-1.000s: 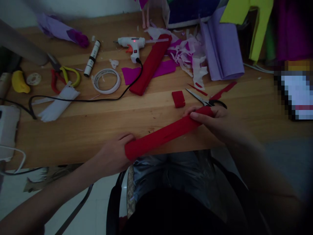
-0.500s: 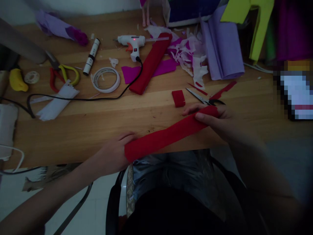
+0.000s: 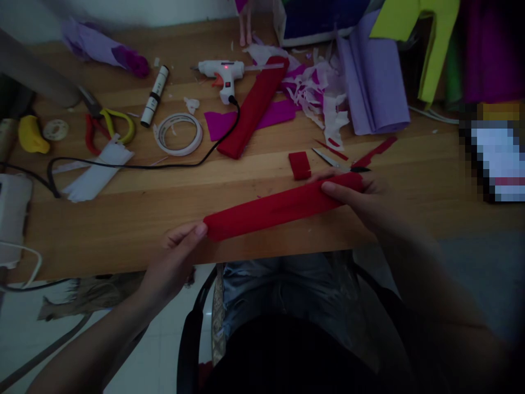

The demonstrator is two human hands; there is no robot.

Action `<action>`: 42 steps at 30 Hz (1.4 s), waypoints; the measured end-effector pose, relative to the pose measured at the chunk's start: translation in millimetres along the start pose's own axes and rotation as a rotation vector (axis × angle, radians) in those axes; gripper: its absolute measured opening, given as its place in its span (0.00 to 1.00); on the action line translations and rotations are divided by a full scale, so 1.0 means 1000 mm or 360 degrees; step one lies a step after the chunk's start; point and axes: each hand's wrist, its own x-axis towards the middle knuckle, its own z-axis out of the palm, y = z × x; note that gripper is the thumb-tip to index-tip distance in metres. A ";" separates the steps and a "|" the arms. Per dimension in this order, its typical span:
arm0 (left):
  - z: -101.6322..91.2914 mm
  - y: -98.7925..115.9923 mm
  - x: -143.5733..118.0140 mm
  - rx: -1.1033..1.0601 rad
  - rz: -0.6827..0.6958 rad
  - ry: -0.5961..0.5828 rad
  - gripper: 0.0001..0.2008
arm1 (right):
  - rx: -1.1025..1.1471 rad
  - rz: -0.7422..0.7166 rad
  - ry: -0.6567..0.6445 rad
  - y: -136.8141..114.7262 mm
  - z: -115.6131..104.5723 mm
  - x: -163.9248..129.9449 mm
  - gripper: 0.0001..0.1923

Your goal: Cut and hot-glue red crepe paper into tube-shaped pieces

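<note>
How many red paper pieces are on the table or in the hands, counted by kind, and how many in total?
Long folded red strip, its ends held by left hand and right hand: 1
Long red roll beside the glue gun: 1
Small folded red piece: 1
Thin red offcuts near the scissors: 2
Total: 5

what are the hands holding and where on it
A folded strip of red crepe paper, held by its two ends: the left hand pinches the near-left end, the right hand grips the far-right end.
</note>
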 end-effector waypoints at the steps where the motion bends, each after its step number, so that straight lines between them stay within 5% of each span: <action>1: 0.005 0.005 0.001 -0.0139 -0.0139 0.0071 0.12 | -0.0022 -0.0021 -0.0012 -0.002 0.001 0.002 0.10; 5: 0.014 0.018 0.003 -0.0426 -0.0224 0.0381 0.09 | -0.0054 -0.0152 0.0032 -0.017 0.004 0.015 0.10; 11: -0.011 0.008 0.010 -0.0420 0.0179 0.0477 0.13 | -0.0216 -0.0277 -0.0212 -0.064 0.008 0.062 0.13; 13: -0.012 0.013 0.017 -0.0565 0.0141 0.0219 0.18 | -0.0310 -0.0362 -0.0460 -0.085 0.018 0.084 0.13; 16: 0.000 0.025 0.025 -0.0805 -0.0198 -0.0596 0.31 | -0.0432 -0.0533 -0.0842 -0.109 0.046 0.116 0.11; 18: 0.009 0.030 0.027 -0.1027 -0.0384 -0.0909 0.35 | -0.0495 -0.0622 -0.1048 -0.117 0.069 0.133 0.11; 23: 0.014 0.022 0.025 -0.1418 -0.0319 -0.0729 0.28 | -0.0500 -0.0794 -0.1326 -0.116 0.109 0.155 0.12; 31: 0.007 0.015 0.025 -0.1454 -0.0231 -0.0565 0.26 | -0.0409 -0.0821 -0.1500 -0.109 0.131 0.163 0.15; 35: 0.005 0.015 0.024 -0.1504 -0.0175 -0.0526 0.25 | -0.0316 -0.0781 -0.1338 -0.109 0.143 0.160 0.15; 40: -0.008 0.012 0.020 -0.1499 -0.0043 -0.0287 0.25 | -0.0017 -0.0820 -0.0579 -0.094 0.150 0.167 0.14; 42: -0.016 0.010 0.017 -0.1474 0.0012 -0.0145 0.27 | -0.0219 -0.0745 -0.0312 -0.082 0.147 0.177 0.09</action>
